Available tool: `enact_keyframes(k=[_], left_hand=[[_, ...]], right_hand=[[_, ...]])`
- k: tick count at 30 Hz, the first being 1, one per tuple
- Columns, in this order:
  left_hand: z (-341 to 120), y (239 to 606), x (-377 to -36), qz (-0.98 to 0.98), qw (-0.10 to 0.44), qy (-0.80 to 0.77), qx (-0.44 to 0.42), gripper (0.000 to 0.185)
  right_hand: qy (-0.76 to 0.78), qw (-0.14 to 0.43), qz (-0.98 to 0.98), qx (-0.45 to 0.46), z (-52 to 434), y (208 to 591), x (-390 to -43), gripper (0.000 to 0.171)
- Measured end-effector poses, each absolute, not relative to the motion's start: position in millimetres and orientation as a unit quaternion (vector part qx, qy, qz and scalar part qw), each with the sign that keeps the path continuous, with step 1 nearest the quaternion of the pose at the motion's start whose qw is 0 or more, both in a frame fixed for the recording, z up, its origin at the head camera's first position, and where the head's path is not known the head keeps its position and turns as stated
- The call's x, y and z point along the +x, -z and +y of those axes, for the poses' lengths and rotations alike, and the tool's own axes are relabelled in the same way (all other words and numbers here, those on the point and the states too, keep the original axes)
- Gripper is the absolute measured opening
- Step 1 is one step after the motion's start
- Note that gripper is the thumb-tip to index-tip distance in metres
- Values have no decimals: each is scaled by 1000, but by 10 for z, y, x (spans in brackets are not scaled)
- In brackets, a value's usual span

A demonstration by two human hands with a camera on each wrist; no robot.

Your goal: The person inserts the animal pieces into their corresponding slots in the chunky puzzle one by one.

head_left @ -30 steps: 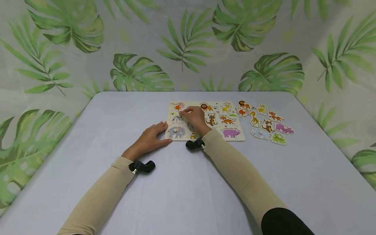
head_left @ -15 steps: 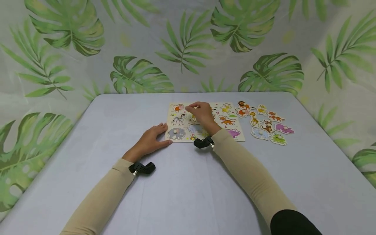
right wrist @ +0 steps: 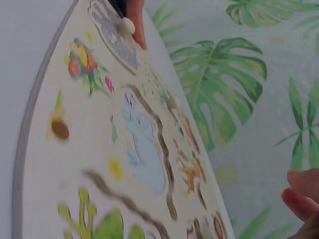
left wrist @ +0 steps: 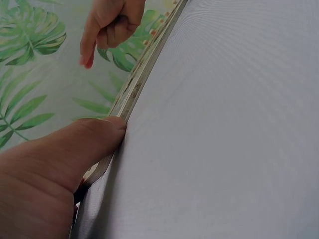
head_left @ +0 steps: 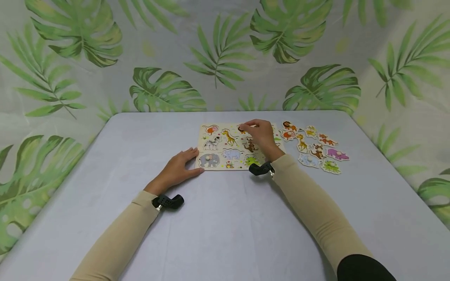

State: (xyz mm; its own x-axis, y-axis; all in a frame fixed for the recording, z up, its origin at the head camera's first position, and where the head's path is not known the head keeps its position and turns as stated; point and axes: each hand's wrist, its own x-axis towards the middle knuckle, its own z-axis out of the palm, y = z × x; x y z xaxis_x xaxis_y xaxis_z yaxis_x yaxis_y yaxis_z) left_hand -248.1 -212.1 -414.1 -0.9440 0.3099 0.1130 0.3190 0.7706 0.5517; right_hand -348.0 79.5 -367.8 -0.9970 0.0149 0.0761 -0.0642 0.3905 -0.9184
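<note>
A wooden animal puzzle board (head_left: 219, 168) lies flat at the back of the table. Along its left edge and near left corner rests my left hand (head_left: 179, 168), the thumb pressing the front edge, as the left wrist view also shows. The elephant piece (head_left: 209, 159) sits in its slot, its round knob clearly seen in the right wrist view. Above the board's right part hovers my right hand (head_left: 261, 134), thumb and forefinger extended, the other fingers bent, with nothing visible between them. It covers part of the lion and kangaroo pictures. A zebra (head_left: 211, 143) shows above the elephant.
Right of the board lie several loose animal pieces, among them a lion (head_left: 290, 126), a giraffe (head_left: 302, 143), a purple hippo (head_left: 337, 154) and a frog (head_left: 331, 166). Behind the table hangs a leaf-patterned cloth (head_left: 218, 50).
My right hand has moved right, from over the zebra to over the board's right part, uncovering the zebra and giraffe pictures. My left hand stays at the board's corner.
</note>
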Motion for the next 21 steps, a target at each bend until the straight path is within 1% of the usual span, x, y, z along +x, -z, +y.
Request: enact_keyframes(k=[5,9,17,21], left_hand=[[-2127,4115,-2476,-942,1,293,-165,79],[-2131,4113,-2474,-942,6,292,-167,78],[-2126,4109,-2470,-943,3,290,-166,78],[-2109,4108,-2471,-942,-1,292,-164,78]], right_hand=[[-548,46,-835,-1,966,3656,-3519,33],[-548,47,-835,3,1089,3610,-3556,36],[-561,12,-828,-5,1345,3538,-3629,37],[-567,-8,-824,-7,1495,3540,-3646,42]])
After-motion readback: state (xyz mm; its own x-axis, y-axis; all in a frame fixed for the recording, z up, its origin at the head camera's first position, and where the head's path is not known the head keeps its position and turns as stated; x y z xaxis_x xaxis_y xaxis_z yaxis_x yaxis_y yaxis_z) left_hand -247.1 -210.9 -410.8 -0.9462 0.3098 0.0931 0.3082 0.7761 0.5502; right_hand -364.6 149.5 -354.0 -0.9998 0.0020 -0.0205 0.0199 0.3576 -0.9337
